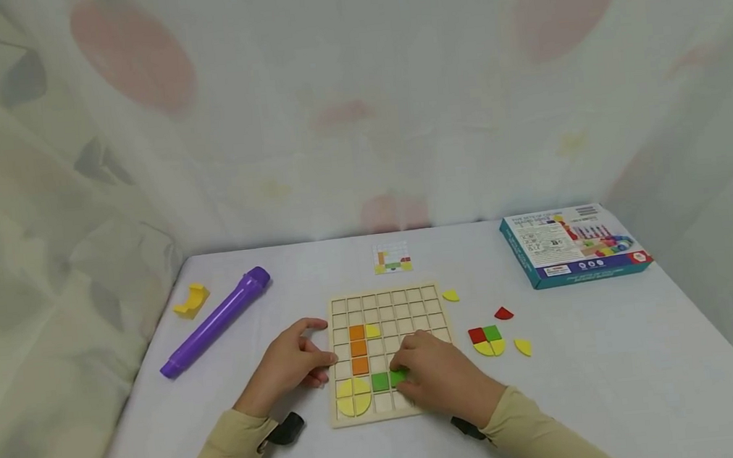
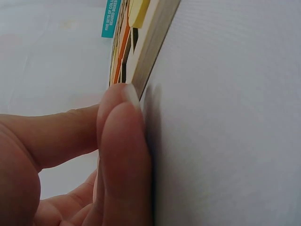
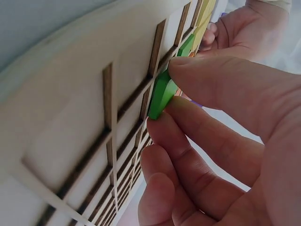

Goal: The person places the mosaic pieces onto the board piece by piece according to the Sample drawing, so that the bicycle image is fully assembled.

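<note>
My right hand (image 1: 441, 375) pinches a green square tile (image 3: 161, 96) between thumb and fingertips, over the wooden grid board (image 1: 413, 312). In the right wrist view this tile sits tilted at its slot, beside another green square tile (image 1: 380, 382). At the board's left edge, my left hand (image 1: 287, 367) touches the rim with its fingertips, thumb and index finger spread apart. Three orange square tiles (image 1: 358, 348) stand in a column on the board, next to a yellow quarter-circle tile (image 1: 372, 330). Several yellow quarters form a circle (image 1: 353, 397) in the lower left corner.
Right of the board lie a red square (image 1: 477, 335), a green square (image 1: 492, 332), yellow quarters (image 1: 523, 347) and a red quarter (image 1: 503, 313). A pattern card (image 1: 392, 257) lies behind it. A box (image 1: 574, 246), a purple tube (image 1: 217, 322) and a yellow holder (image 1: 192, 301) flank it.
</note>
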A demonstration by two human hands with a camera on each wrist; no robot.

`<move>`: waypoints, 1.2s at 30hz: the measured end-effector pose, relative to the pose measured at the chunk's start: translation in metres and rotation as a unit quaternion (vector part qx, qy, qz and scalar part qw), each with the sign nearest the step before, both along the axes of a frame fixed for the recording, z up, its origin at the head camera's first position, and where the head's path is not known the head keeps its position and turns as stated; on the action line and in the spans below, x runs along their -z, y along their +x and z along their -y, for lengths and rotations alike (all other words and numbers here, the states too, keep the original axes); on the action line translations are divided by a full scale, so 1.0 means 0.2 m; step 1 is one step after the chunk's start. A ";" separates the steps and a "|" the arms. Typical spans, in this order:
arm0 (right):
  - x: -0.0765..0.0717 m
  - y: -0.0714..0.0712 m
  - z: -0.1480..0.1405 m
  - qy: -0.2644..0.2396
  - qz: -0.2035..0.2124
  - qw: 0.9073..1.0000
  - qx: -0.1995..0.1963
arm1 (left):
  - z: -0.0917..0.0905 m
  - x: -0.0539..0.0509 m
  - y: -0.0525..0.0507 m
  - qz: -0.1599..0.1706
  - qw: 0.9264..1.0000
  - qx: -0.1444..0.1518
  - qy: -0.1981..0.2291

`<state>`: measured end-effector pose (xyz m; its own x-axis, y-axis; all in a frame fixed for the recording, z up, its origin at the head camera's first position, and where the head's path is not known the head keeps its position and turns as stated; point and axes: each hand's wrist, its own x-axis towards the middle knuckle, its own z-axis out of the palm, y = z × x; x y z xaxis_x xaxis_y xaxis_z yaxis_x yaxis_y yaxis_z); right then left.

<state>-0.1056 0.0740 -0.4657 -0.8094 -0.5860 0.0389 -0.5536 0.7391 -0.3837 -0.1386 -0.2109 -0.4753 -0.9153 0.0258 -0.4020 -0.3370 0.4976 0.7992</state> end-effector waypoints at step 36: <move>0.01 0.01 -0.02 -0.001 -0.011 1.000 0.004 | 0.00 0.01 -0.01 0.004 1.000 0.000 -0.003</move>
<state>-0.1043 0.0776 -0.4676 -0.8124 -0.5802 0.0581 -0.5569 0.7425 -0.3722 -0.1398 -0.2115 -0.4781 -0.9117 0.0242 -0.4101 -0.3436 0.5023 0.7935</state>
